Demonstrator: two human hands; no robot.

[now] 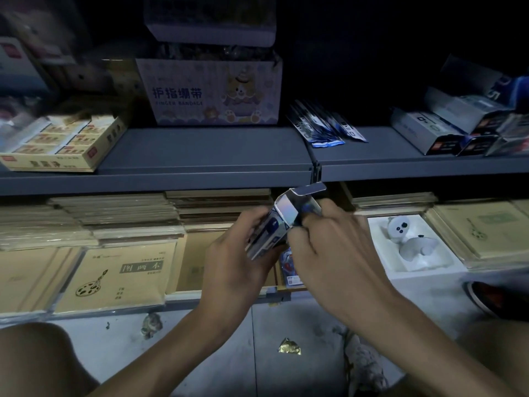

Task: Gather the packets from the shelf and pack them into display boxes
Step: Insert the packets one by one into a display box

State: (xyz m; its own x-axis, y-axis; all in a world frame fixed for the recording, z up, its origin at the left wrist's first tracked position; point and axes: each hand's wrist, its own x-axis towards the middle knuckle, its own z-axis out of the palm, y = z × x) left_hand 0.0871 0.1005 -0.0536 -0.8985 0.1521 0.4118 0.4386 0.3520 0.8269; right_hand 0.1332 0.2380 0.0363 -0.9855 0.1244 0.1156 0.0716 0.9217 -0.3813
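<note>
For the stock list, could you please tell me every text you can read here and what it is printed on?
"护指绷带": pastel carton, upper shelf.
"FINGER BANDAGE": same carton.
"图画本", upside down: brown drawing book, lower shelf.
"0.5", turned sideways: dark box, upper right.
Too blurred to read: yellow box, blue packets, the held small box.

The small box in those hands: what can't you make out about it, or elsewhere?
Head view only:
1. Inside the small box: hidden by its walls and the right hand; whether that hand pinches a packet is unclear.
2. The box's print: blurred, partly covered by the left hand.
3. Shelf packets: too dark and small to count.
4. Top carton: blurred, cut off by the upper edge.
</note>
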